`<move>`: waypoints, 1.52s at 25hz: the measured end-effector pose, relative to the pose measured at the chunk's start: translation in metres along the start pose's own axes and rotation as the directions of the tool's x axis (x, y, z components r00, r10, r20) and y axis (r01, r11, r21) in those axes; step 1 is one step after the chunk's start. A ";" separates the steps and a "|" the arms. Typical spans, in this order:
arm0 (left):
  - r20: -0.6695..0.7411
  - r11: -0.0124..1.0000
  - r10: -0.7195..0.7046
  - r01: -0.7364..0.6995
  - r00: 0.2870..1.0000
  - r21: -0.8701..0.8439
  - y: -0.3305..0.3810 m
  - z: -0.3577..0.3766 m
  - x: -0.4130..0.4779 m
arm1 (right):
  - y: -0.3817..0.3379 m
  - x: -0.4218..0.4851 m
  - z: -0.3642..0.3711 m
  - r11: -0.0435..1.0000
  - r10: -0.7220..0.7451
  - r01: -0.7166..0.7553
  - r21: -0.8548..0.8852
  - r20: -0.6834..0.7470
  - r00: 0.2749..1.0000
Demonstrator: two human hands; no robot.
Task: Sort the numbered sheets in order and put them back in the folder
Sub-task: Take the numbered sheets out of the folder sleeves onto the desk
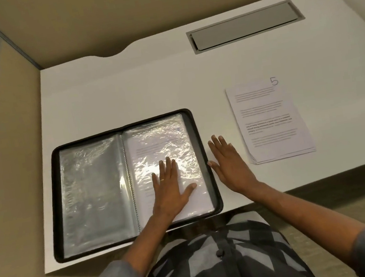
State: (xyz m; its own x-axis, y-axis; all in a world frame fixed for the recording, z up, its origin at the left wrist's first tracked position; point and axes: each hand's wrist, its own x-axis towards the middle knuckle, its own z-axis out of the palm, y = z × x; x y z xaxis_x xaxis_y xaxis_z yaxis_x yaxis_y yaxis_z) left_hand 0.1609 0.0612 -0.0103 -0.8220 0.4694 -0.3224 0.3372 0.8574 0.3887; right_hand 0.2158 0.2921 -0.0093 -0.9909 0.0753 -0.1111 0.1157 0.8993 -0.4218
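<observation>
A black zip folder (55, 204) lies open on the white desk, showing clear plastic sleeves. The right-hand sleeve (165, 138) holds a printed sheet. My left hand (171, 186) rests flat on that sleeve with fingers straight. Just right of the folder's edge, my right hand (229, 162) is spread flat above or on the desk, holding nothing. Further right lies a small stack of printed sheets (269, 123); the top one is marked 5.
A white desk (122, 88) sits in a beige-walled cubicle. A grey cable hatch (245, 25) is set into the desk at the back right. The desk's front edge runs just under the folder and my forearms.
</observation>
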 end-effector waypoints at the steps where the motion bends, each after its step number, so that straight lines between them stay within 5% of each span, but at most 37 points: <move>1: 0.025 0.999 0.015 -0.016 1.000 0.039 -0.011 0.001 -0.005 | -0.014 -0.003 0.006 1.000 0.006 -0.006 -0.015 0.000 1.000; 13: 0.157 0.962 0.214 -0.236 0.964 0.138 -0.079 -0.005 -0.044 | -0.130 -0.041 0.064 0.992 0.105 -0.108 -0.058 -0.055 0.993; 17: 0.127 0.964 0.227 -0.241 0.966 0.112 -0.085 -0.012 -0.047 | -0.123 -0.044 0.066 0.992 0.092 -0.100 -0.077 -0.093 0.991; 21: 0.026 0.974 0.227 -0.227 0.974 -0.017 -0.097 -0.022 -0.051 | -0.116 -0.040 0.062 0.967 0.237 -0.242 -0.074 -0.075 0.969; 27: -0.104 0.824 0.028 -0.082 0.994 -0.560 -0.114 -0.052 -0.080 | -0.134 -0.017 0.055 0.974 0.223 -0.223 -0.034 -0.019 0.975; 31: -0.107 0.700 -0.129 0.014 0.986 -0.714 -0.118 -0.081 -0.111 | -0.183 0.007 0.060 0.993 0.103 -0.104 0.060 0.014 0.995; 38: -0.307 0.487 -0.342 -0.112 0.888 -0.866 -0.158 -0.120 -0.134 | -0.258 0.040 0.084 0.968 -0.250 0.251 0.001 0.111 0.962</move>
State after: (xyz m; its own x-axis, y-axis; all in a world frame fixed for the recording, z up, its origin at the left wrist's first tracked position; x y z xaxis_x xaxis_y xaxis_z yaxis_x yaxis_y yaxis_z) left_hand 0.1631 -0.1624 0.0750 -0.9862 0.0586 -0.1547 -0.1417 0.1824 0.9730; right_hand 0.1524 0.0268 0.0195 -0.9746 -0.1999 -0.1015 -0.1368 0.8891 -0.4369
